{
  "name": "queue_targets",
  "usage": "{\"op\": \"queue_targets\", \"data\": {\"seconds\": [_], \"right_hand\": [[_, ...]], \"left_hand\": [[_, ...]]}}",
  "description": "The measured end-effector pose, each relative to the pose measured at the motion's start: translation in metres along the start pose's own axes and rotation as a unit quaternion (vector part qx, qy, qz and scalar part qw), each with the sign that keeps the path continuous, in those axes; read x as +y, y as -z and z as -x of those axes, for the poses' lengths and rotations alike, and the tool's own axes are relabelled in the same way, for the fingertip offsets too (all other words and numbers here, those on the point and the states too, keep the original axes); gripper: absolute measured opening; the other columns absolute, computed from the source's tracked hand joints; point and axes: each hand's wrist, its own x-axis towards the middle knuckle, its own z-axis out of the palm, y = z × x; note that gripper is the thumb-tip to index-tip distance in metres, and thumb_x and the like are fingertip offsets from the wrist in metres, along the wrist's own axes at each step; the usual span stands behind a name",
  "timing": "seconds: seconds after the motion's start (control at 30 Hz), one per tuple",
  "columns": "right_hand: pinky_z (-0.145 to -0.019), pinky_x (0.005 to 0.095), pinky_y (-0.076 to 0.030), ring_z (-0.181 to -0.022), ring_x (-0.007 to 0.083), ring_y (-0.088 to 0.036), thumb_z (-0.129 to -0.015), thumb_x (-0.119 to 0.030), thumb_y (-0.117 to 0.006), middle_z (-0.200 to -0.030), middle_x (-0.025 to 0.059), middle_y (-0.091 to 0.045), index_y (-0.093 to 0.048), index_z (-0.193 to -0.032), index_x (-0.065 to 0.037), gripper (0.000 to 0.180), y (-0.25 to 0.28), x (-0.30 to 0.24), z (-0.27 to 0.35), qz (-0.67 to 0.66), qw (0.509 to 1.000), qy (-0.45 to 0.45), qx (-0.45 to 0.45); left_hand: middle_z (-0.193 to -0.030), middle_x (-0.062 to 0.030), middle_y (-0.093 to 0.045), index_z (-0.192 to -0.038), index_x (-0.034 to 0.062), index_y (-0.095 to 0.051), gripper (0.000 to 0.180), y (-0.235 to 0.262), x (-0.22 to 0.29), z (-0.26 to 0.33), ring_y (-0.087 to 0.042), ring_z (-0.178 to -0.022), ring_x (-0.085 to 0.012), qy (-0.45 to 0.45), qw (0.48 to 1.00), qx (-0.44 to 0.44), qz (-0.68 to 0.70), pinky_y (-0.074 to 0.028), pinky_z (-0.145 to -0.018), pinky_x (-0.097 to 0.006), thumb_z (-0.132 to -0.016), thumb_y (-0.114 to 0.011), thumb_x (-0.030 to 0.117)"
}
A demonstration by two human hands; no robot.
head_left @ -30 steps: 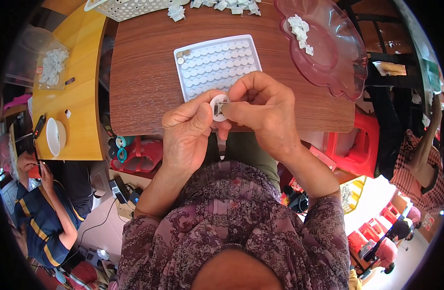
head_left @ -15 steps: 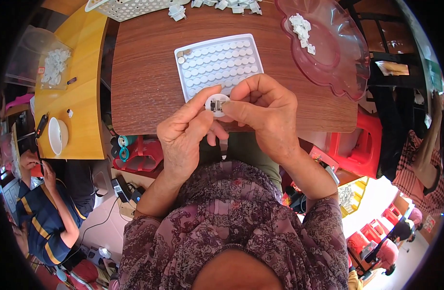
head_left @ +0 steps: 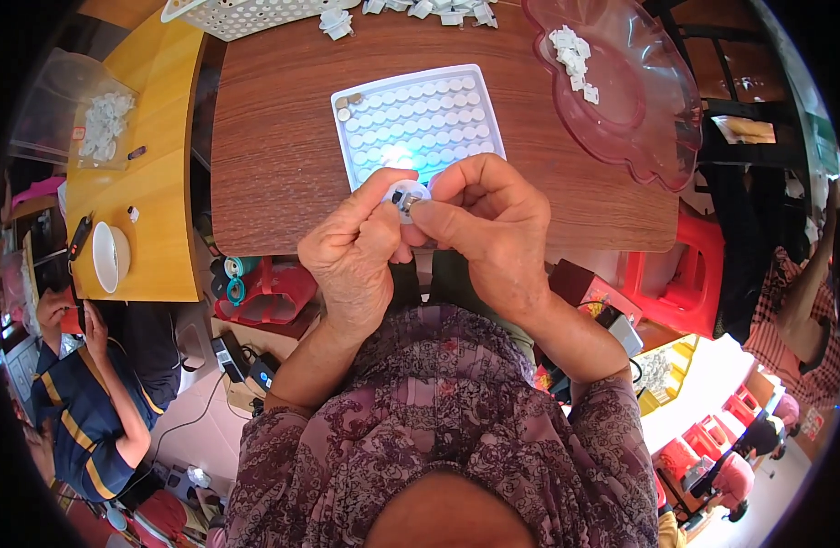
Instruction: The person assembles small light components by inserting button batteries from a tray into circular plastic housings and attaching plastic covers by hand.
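Light (head_left: 399, 155) is now cast, bluish-white, on the near part of the tray (head_left: 406, 79) (none seen half a sec. ago), so the round white piece (head_left: 417, 190) is prob. lit, i.e. its contacts seem joined. Piece is held approx. at the tray's near edge, by the brown surface (head_left: 274, 146), pinched between left hand (head_left: 351, 260) and right hand (head_left: 504, 233), fingertips close together.

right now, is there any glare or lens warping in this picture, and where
Head view: a bluish-white glow washes out part of the white tray just beyond the hands; head view: the bright floor at lower right is blown out to white; head view: the surroundings tilt and stretch toward a curved black rim; head view: fine detail on the small white part is hard to make out.
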Motion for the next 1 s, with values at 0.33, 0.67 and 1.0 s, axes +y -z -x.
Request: {"op": "queue_targets", "data": {"seconds": [0.33, 0.67, 1.0], "right_hand": [[-0.052, 0.0235, -0.048, -0.060, 0.0105, -0.058, -0.077, 0.008, -0.061, -0.069, 0.0077, -0.059, -0.050, -0.081, 0.002, 0.013, 0.003, -0.008, -0.002, -0.034, 0.999, -0.012, 0.008], [-0.055, 0.0271, -0.051, -0.063, 0.0161, -0.061, -0.078, 0.008, -0.062, -0.076, 0.0091, -0.060, -0.053, -0.083, 0.003, 0.012, 0.014, -0.007, 0.006, -0.046, 0.997, 0.043, -0.037], [-0.060, 0.0259, -0.046, -0.067, 0.0115, -0.058, -0.076, 0.000, -0.064, -0.075, 0.0065, -0.061, -0.060, -0.081, 0.001, 0.007, 0.072, -0.059, -0.011, 0.327, 0.923, 0.202, 0.021]], "left_hand": [[-0.070, -0.0076, -0.062, -0.107, -0.0050, -0.062, 0.023, -0.002, 0.008, -0.003, -0.051, -0.053, -0.0067, 0.046, 0.995, -0.035, 0.082, -0.039, -0.047, -0.018, -0.087, -0.051, 0.001], [-0.083, -0.0135, -0.063, -0.108, -0.0100, -0.058, 0.026, -0.003, 0.016, -0.001, -0.055, -0.055, -0.0133, 0.057, 0.995, -0.045, 0.074, -0.043, -0.046, -0.022, -0.089, -0.054, 0.008], [-0.093, -0.0227, -0.063, -0.109, -0.0082, -0.056, 0.039, -0.001, -0.002, -0.014, -0.061, -0.064, -0.0206, 0.166, 0.925, -0.251, 0.232, -0.048, -0.051, -0.029, -0.086, -0.061, 0.023]]}}
